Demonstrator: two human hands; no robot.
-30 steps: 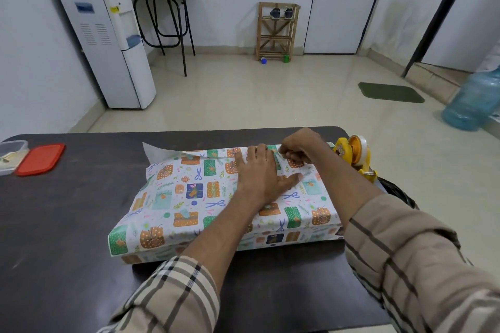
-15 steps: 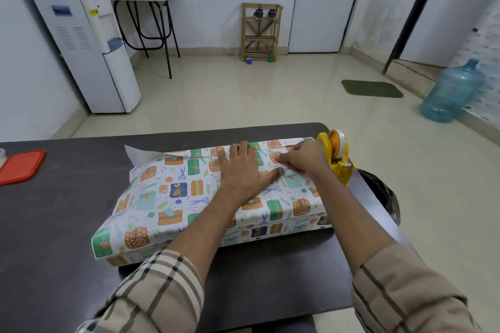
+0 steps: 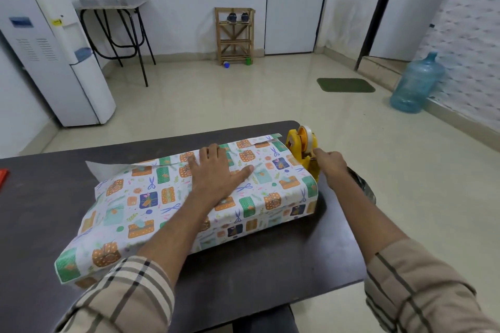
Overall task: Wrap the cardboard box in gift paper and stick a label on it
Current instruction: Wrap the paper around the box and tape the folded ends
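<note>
A flat box covered in patterned gift paper (image 3: 162, 197) lies across the dark table (image 3: 270, 265). My left hand (image 3: 216, 173) presses flat on the paper's overlapping seam on top of the box, fingers spread. A yellow tape dispenser (image 3: 300, 149) stands at the box's far right corner. My right hand (image 3: 328, 162) is at the dispenser's front end, fingers pinched together at the tape's cutting edge. A loose white flap of paper (image 3: 105, 169) sticks out at the far left of the box. No label is in view.
The table's right edge runs close to the dispenser, with a dark bag (image 3: 362, 186) just beyond it. A red lid (image 3: 2, 176) shows at the far left edge. A water dispenser (image 3: 51, 48) and a blue water jug (image 3: 416, 84) stand on the floor beyond.
My right hand left the paper seam on top of the box and moved right to the tape dispenser. My left hand stayed pressed on the paper. The view shifted right.
</note>
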